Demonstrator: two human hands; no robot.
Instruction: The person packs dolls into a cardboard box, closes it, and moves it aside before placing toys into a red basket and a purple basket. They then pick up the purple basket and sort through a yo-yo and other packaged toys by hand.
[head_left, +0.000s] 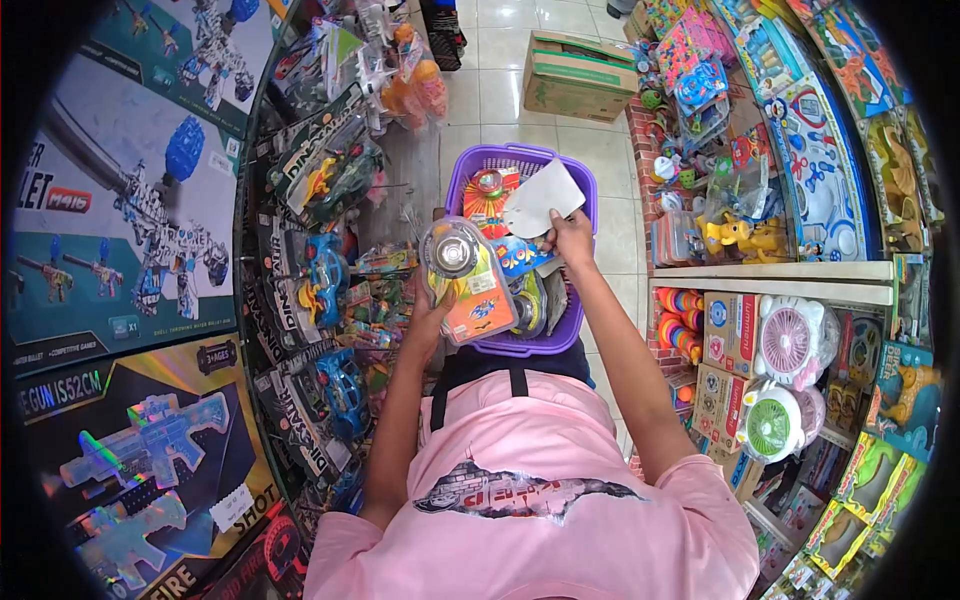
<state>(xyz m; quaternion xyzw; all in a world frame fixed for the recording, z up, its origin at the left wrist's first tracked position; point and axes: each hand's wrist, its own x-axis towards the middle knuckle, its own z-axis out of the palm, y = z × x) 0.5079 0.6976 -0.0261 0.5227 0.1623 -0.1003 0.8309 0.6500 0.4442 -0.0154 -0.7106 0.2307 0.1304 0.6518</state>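
Note:
My left hand (430,318) is closed on the edge of a packaged yo-yo (475,300), a round silver toy in clear plastic on an orange card. This pack is over the left side of a purple basket (512,152). My right hand (572,240) pinches the lower right edge of a white card (540,200), its plain side up. What is on the card's underside is hidden. Below my hands, the basket holds several packs, including a red and yellow one (489,192) and a blue one lettered YOYO (520,257).
Hanging toy packs (325,170) crowd the left side, beside large boxed toy guns (150,450). On the right, shelves (770,272) hold toys and small fans (775,425). A cardboard box (578,80) stands on the tiled floor (500,65) ahead.

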